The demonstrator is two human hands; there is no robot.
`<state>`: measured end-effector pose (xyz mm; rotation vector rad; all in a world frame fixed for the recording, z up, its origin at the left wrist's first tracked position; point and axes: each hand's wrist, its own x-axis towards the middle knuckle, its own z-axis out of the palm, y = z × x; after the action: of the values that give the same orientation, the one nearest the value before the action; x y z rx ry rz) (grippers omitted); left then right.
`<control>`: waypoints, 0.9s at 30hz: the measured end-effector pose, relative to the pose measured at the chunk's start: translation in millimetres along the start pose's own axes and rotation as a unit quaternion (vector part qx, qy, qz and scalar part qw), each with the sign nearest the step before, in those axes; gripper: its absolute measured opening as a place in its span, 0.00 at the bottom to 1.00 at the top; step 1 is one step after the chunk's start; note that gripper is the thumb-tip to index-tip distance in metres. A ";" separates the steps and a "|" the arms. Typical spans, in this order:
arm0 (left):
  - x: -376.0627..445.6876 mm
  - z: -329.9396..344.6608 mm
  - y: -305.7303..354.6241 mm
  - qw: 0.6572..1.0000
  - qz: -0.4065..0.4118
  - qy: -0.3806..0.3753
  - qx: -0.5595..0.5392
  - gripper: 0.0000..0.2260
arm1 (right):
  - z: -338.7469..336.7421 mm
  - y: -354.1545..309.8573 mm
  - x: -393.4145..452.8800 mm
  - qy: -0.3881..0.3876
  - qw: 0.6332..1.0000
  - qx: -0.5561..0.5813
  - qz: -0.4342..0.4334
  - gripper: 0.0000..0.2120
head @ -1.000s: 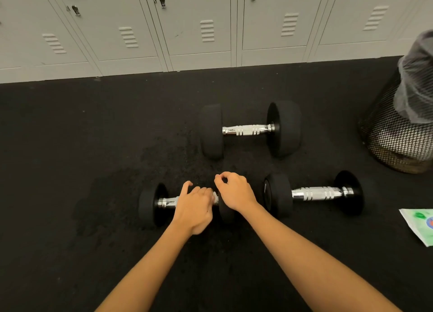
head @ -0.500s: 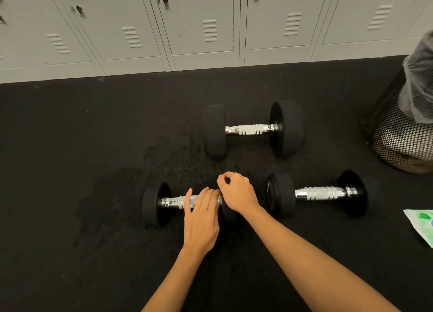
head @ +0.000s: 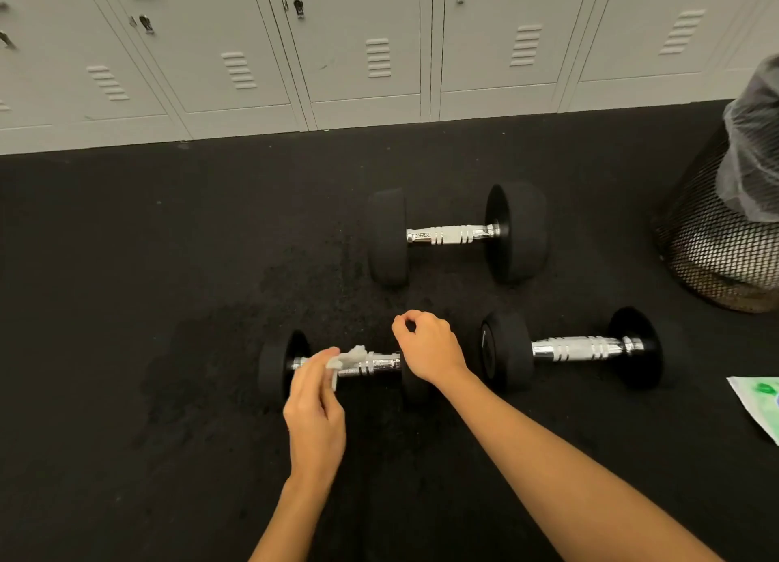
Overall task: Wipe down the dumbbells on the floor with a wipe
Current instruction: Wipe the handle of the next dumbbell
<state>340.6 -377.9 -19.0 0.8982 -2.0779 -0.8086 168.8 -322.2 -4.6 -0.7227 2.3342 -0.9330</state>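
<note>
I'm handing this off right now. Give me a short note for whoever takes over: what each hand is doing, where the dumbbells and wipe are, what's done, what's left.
Left hand: pinches the white wipe against the chrome handle of the near-left dumbbell.
Right hand: curled over that dumbbell's right head, steadying it.
Near-right dumbbell and far dumbbell lie untouched on the black floor.
Wipe packet at the right edge; mesh bin beyond it.
Done: cannot tell what has been wiped. In progress: near-left handle. Left: whatever remains unwiped, then probably bin the wipe.
</note>
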 end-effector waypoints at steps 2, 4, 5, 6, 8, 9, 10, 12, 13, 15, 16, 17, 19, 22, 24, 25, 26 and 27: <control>8.1 -5.7 3.1 1.000 -0.002 0.017 0.008 0.12 | -0.2 0.0 -0.5 0.000 1.000 0.001 0.001 0.15; 13.9 -7.9 3.1 1.000 -0.011 0.002 0.024 0.10 | -0.3 0.3 -1.0 -0.001 1.000 0.000 0.001 0.15; 15.6 -7.6 2.2 0.999 -0.019 -0.017 0.033 0.09 | -0.2 0.3 -1.1 -0.001 1.000 0.000 0.000 0.15; 17.0 -6.2 1.2 0.998 -0.028 -0.042 0.039 0.09 | -0.2 0.2 -1.3 -0.001 1.000 -0.001 -0.001 0.15; 19.5 -1.2 -0.7 0.994 -0.033 -0.092 0.048 0.08 | -0.2 0.0 -1.1 -0.001 1.000 0.000 -0.001 0.15; 21.0 1.8 -1.5 0.992 -0.023 -0.108 0.053 0.08 | -0.2 -0.1 -1.1 -0.002 1.000 0.000 -0.001 0.15; 22.7 5.3 -2.4 0.992 -0.007 -0.115 0.058 0.07 | -0.3 -0.1 -1.2 -0.002 1.000 0.001 -0.001 0.15; 27.5 11.8 -5.1 0.991 0.015 -0.113 0.066 0.06 | -0.6 -0.2 -1.1 -0.001 1.000 0.002 0.000 0.15; 30.5 14.9 -6.0 0.992 0.014 -0.109 0.069 0.07 | -0.7 -0.1 -1.0 -0.002 1.000 0.002 0.000 0.15; 35.3 19.5 -9.6 0.991 0.012 -0.082 0.105 0.10 | -1.0 -0.2 -0.9 -0.005 1.000 0.002 0.002 0.15; 35.5 20.9 -12.2 0.988 0.025 -0.062 0.136 0.11 | -1.0 -0.2 -0.8 -0.005 1.000 0.002 0.001 0.15; 34.4 21.9 -15.0 0.985 0.046 -0.044 0.161 0.11 | -0.9 -0.3 -0.8 -0.005 1.000 0.002 0.000 0.15; 30.1 23.6 -20.0 0.980 0.089 -0.027 0.179 0.08 | -0.9 -0.2 -1.1 -0.002 1.000 0.001 -0.001 0.15; 24.1 26.8 -23.9 0.976 0.089 -0.062 0.189 0.08 | -1.1 -0.1 -1.2 0.000 1.000 0.000 -0.001 0.15; 20.4 29.3 -23.8 0.962 0.075 -0.102 0.241 0.15 | -0.8 0.3 -1.2 0.001 1.000 0.000 -0.002 0.15; 18.7 30.3 -23.3 0.953 0.076 -0.117 0.267 0.18 | -0.2 0.4 -1.3 0.002 1.000 0.001 -0.003 0.15; 17.0 31.4 -22.6 0.947 0.078 -0.126 0.286 0.19 | 0.0 0.9 -1.7 0.002 1.000 0.002 -0.005 0.15; 15.7 32.5 -21.3 0.942 0.079 -0.130 0.299 0.19 | 0.6 1.3 -2.1 0.002 1.000 0.003 -0.006 0.15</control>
<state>313.9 -393.9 -47.1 0.9493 -2.6562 -0.2047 170.3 -320.3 -5.4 -0.7346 2.3324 -0.9466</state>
